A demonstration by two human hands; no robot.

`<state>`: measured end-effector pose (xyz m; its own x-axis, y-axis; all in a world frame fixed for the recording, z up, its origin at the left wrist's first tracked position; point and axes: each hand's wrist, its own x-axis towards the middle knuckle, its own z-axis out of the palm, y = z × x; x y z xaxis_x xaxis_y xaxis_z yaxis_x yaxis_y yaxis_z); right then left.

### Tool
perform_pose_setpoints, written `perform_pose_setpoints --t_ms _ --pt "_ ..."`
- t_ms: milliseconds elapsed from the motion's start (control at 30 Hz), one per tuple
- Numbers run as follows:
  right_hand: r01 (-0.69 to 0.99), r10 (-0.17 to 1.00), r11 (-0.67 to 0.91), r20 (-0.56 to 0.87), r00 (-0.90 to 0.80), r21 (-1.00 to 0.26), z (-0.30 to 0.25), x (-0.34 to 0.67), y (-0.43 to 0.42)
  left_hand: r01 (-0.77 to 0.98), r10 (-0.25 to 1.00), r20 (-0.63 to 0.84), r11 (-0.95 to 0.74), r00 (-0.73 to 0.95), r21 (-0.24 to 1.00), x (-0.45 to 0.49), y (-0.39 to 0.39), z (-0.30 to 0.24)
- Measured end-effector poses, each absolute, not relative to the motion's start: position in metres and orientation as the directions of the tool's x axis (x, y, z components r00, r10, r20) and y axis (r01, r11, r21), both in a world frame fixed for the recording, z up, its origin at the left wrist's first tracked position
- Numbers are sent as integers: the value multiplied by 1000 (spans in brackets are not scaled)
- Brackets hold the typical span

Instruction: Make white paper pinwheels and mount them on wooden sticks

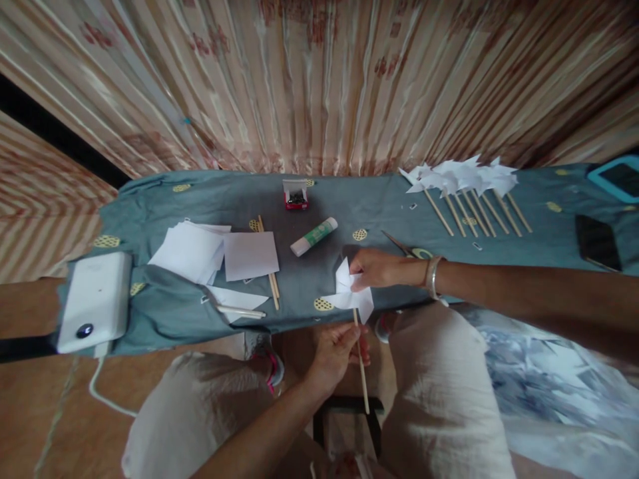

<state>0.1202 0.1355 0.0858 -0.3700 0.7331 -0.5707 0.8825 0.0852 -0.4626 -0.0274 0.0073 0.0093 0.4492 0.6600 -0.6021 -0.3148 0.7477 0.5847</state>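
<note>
A white paper pinwheel (345, 298) on a thin wooden stick (363, 372) is at the front edge of the cloth-covered table. My left hand (339, 349) pinches the stick just below the paper blades. My right hand (377, 267), with a bangle at the wrist, has its fingers closed on the pinwheel's middle. A glue stick (314, 237) lies just beyond, and scissors (412, 251) rest partly behind my right wrist. Farther back stands an open small red box (296, 196) of dark little pieces, too small to name.
Several finished pinwheels (464, 178) lie in a row at the back right. Stacked white paper (192, 251), loose sticks (273, 290) and a pen-like rod (242, 311) are at left. A white power bank (97, 299) with a cable sits at the left end, a dark phone (598, 243) at the right.
</note>
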Motion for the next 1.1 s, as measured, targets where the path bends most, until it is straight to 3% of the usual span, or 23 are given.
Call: perform_pose_setpoints --t_ms 300,1100 --pt "894 766 66 -552 -330 -443 95 113 134 -324 663 -587 744 465 584 -27 8 9" --pt "920 719 120 -607 -340 -372 84 117 139 -358 677 -546 730 494 582 -24 7 2"
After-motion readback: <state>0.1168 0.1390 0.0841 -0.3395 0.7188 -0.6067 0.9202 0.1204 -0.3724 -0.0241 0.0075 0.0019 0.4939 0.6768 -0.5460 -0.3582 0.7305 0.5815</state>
